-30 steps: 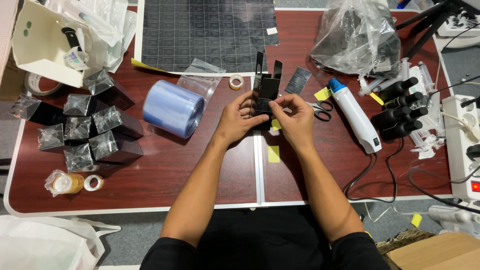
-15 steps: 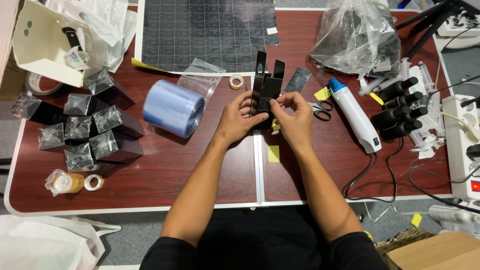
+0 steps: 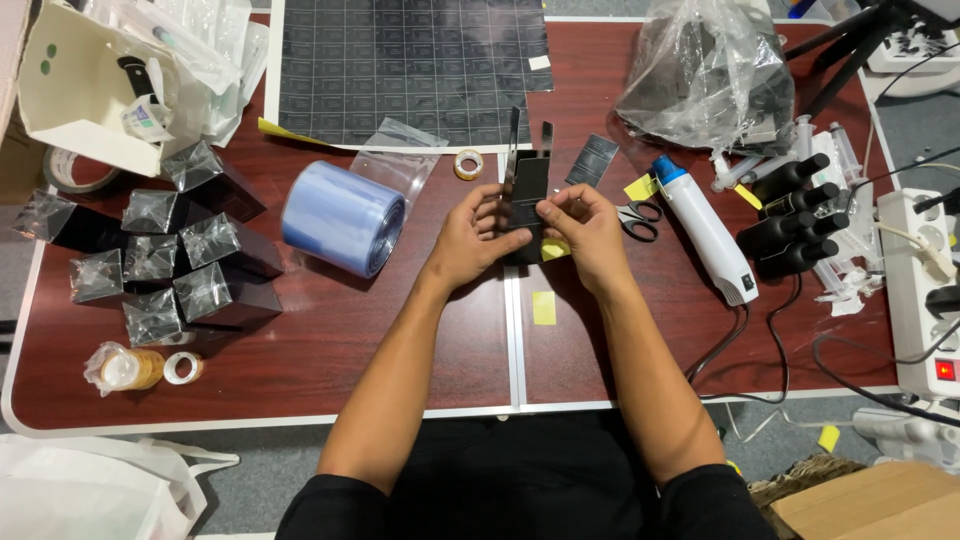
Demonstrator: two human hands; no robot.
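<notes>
My left hand [image 3: 472,243] and my right hand [image 3: 587,236] together hold a small black box [image 3: 526,190] upright over the middle of the dark red table [image 3: 330,340]. Its two top flaps stand open, pointing away from me. The fingers of both hands pinch the box's lower half, thumbs on its front face. A yellow sticky note [image 3: 553,250] shows under my right hand, and another yellow note [image 3: 543,307] lies on the table between my forearms.
A blue film roll [image 3: 342,217] lies left of my hands. Several wrapped black boxes [image 3: 190,262] sit at far left with tape rolls [image 3: 140,367]. Scissors [image 3: 637,217], a white heat tool [image 3: 708,230], black bottles [image 3: 793,213], a clear bag [image 3: 708,75] and a power strip [image 3: 928,290] crowd the right. A dark sheet [image 3: 410,65] lies behind.
Both hands have stayed on the black box at the same spot. The fingers shifted slightly on its front; nothing else has moved.
</notes>
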